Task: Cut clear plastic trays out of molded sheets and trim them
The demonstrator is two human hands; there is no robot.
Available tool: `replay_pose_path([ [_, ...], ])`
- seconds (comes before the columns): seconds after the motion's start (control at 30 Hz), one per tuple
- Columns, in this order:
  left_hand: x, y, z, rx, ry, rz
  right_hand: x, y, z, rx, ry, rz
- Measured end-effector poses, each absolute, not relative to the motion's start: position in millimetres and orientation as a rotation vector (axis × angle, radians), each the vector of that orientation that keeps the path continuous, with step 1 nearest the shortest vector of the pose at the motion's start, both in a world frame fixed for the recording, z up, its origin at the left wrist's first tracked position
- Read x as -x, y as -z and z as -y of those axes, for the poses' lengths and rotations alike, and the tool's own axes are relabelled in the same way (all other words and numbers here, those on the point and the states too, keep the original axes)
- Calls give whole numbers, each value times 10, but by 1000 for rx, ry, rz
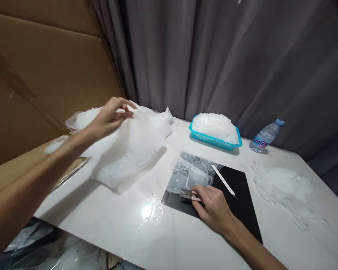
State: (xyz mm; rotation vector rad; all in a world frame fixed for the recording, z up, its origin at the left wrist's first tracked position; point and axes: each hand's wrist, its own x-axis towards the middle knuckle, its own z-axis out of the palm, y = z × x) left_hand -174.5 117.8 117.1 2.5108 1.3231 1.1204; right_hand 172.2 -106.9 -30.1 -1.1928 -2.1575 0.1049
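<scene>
My left hand [114, 114] is raised at the left, its fingers pinched on a thin white translucent sheet [129, 150] that hangs down over the table. On the black mat [238, 198], my right hand [211, 206] holds a small metal tool [188, 191], perhaps tweezers, between thumb and fingers. Beneath its tip lie translucent patterned pieces [186, 174] at the mat's left side. A slim white stick with a dark tip [223, 180] rests on the mat beyond my right hand.
A blue basket [214, 141] heaped with white material stands at the back. Right of it is a water bottle [264, 137]. Clear film scraps [290, 187] lie on the white table [124, 232] at the right. Cardboard [45, 82] stands at the left, with a grey curtain behind.
</scene>
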Motion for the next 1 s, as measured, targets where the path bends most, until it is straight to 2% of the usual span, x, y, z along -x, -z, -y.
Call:
replay_pose_path([
  [0.17, 1433, -638, -1498, -2448, -917, -1393, -1719, 283, 1081, 1199, -120, 2185],
  [0.27, 1459, -474, -1558, -2385, -877, -1528, -1712, 267, 1078, 1210, -127, 2204],
  [0.4, 1522, -529, -1523, -2375, -758, -1633, -1704, 269, 1063, 1229, -149, 2209],
  [0.5, 1472, -668, -1401, -2445, -742, -1529, -1697, 271, 1066, 1210, -153, 2205],
  [0.67, 1358, -748, -1246, -2509, -1188, -1476, -1677, 242, 1087, 1055, -91, 2168],
  [0.83, 1200, -660, -1414, -2542, -1043, -1699, -1628, 225, 1142, 927, -118, 2205],
  [1.0, 672, -457, -1188, -2641, -970, -1419, -1539, 204, 1221, 940, -405, 2152],
])
